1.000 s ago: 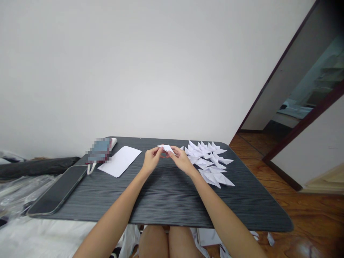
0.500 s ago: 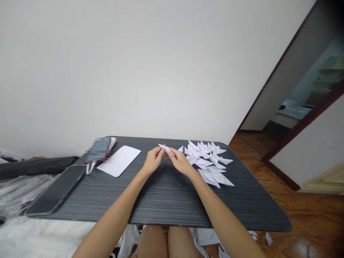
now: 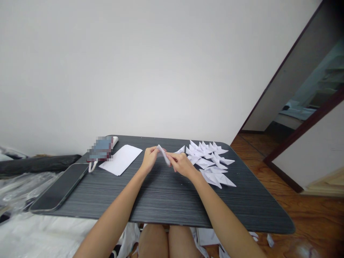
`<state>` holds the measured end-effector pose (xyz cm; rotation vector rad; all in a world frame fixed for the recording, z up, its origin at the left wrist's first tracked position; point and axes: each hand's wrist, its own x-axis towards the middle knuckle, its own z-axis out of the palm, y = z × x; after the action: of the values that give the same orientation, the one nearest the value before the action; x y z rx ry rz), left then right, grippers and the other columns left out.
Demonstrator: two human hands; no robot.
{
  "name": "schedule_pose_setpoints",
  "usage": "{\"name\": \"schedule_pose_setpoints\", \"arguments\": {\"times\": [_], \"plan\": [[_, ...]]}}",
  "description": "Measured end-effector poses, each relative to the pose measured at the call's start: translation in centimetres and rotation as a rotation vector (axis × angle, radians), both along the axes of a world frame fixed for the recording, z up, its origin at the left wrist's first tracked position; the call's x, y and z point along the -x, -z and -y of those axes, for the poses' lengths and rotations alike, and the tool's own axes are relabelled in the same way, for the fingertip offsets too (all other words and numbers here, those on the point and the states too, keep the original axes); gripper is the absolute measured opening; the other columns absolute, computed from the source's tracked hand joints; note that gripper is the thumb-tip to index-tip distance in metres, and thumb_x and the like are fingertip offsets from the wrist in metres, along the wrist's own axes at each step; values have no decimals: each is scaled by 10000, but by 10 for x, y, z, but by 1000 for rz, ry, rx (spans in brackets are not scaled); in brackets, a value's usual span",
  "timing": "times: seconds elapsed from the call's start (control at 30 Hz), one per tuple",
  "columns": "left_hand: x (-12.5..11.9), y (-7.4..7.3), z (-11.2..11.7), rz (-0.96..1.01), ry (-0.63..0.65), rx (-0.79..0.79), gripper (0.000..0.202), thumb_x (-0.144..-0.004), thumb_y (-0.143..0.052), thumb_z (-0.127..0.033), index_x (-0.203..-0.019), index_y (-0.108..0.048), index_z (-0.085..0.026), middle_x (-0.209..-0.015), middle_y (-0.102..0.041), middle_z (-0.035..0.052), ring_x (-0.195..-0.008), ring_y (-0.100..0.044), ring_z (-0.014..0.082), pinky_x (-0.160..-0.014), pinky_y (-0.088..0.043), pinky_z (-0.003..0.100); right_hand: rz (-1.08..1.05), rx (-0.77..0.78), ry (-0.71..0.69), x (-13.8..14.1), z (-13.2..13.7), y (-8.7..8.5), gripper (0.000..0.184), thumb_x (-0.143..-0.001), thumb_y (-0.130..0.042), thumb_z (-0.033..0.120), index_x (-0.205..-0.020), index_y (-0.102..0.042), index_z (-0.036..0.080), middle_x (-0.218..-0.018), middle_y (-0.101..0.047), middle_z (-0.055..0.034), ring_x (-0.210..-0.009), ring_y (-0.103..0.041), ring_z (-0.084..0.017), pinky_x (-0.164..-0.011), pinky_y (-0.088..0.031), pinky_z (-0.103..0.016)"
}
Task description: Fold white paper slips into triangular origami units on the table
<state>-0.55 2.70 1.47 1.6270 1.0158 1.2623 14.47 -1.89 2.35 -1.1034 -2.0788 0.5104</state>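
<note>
Between my two hands, above the middle of the dark table (image 3: pixel 161 200), is a small folded white paper (image 3: pixel 163 155). My left hand (image 3: pixel 149 158) pinches its left side, thumb and fingers closed. From the other side my right hand (image 3: pixel 180 163) grips its lower right edge with thumb and forefinger. Several folded paper boats (image 3: pixel 212 175) lie in a cluster to the right of my right hand. One more folded paper (image 3: pixel 180 149) sits just behind that hand, partly hidden. Left of my left hand lies a stack of white paper sheets (image 3: pixel 120 160).
At the table's left edge lies a large dark phone or tablet (image 3: pixel 60 188). Behind it is a blurred-out device (image 3: pixel 101 148) with a white cable (image 3: pixel 92 166). A white wall (image 3: pixel 172 71) rises behind the table. Paper scraps (image 3: pixel 270 240) lie on the wooden floor at right.
The folded paper has turned from lying nearly flat to standing more upright, its broad face showing. My right hand has shifted slightly right and down, and its forefinger now points left along the paper.
</note>
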Motion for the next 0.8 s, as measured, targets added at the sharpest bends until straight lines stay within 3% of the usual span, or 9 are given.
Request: {"name": "schedule_pose_setpoints", "arguments": {"times": [0.1,0.17,0.3,0.37,0.47,0.6,0.73,0.8], "plan": [[1,1,-1,41,-2,80,215,-648,-412,-185,-632,-614,-111,-566,-590,21,-563,-527,129,-525,-383,214,-55,-35,-57,9,3,0,291,-831,-362,295,-806,-623,170,-526,-540,16,-447,-475,-75,-530,-378,-200],[1,1,-1,94,69,153,167,-632,-434,-180,-614,-587,-114,-508,-557,7,-481,-498,109,-458,-348,199,-157,-40,-35,11,2,1,280,-817,-385,293,-732,-615,155,-520,-531,13,-463,-471,-78,-519,-374,-200],[-2,1,2,305,403,309,121,-653,-469,-252,-661,-515,-140,-383,-479,-19,-383,-478,126,-418,-335,219,-419,-35,147,6,-5,-4,227,-780,-438,307,-803,-596,146,-658,-559,-12,-570,-496,-92,-518,-386,-204],[-4,3,4,392,574,322,146,-684,-473,-296,-698,-498,-154,-344,-430,-39,-377,-482,136,-457,-369,247,-442,0,113,3,-8,-7,221,-752,-484,305,-876,-599,163,-837,-560,-40,-713,-519,-111,-580,-409,-218],[-11,10,8,403,675,332,206,-708,-494,-336,-780,-521,-145,-351,-421,-44,-402,-501,140,-510,-393,269,-387,94,-21,1,-11,-6,190,-716,-532,273,-858,-621,183,-1006,-508,-54,-840,-511,-133,-691,-420,-267],[-17,17,7,294,569,394,282,-676,-544,-346,-852,-550,-127,-468,-518,-8,-494,-528,136,-519,-378,244,-392,131,-24,0,-15,3,94,-678,-559,226,-716,-624,171,-1006,-516,-43,-834,-510,-132,-755,-404,-302],[-7,10,2,221,414,400,205,-614,-602,-279,-722,-565,-109,-606,-573,10,-518,-495,87,-494,-334,194,-481,227,38,-5,-23,9,117,-679,-529,240,-669,-587,139,-812,-584,-38,-685,-523,-116,-637,-421,-261],[1,2,-1,93,199,327,191,-603,-608,-268,-696,-555,-111,-602,-569,1,-503,-480,74,-476,-317,180,-506,281,81,-7,-26,12,126,-673,-525,240,-678,-576,126,-686,-590,-25,-615,-523,-113,-594,-416,-249]]}}
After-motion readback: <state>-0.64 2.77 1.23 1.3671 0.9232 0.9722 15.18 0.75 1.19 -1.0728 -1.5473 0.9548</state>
